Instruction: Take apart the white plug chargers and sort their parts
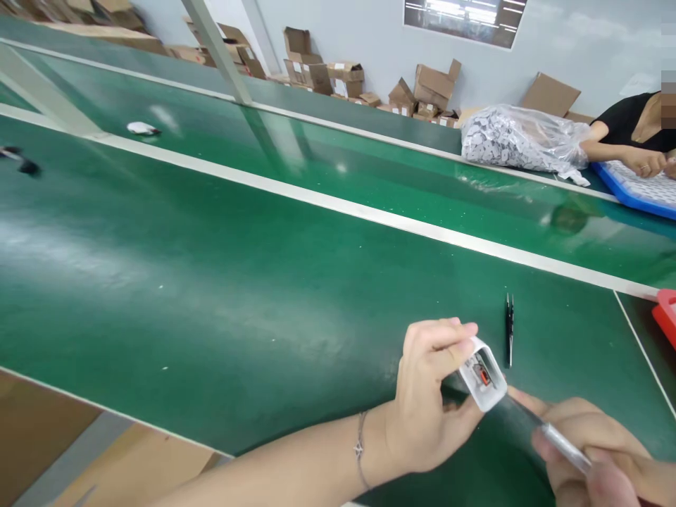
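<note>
My left hand [430,394] is closed round a small white plastic housing [483,374], its open end turned up so an orange and metal part shows inside. My right hand [586,443] pinches a thin metal tool [560,440] whose tip points into the housing from the lower right. Both hands hover over the green belt [237,282] near its front edge. A pair of black tweezers [509,327] lies on the belt just beyond the housing.
A pale divider strip [338,204] runs across the belt. Another person's arm [617,151] works at a blue tray [641,190] at the far right, next to a clear bag of white parts [520,137]. A red tray edge [666,313] shows at right. Cardboard boxes [338,74] line the wall.
</note>
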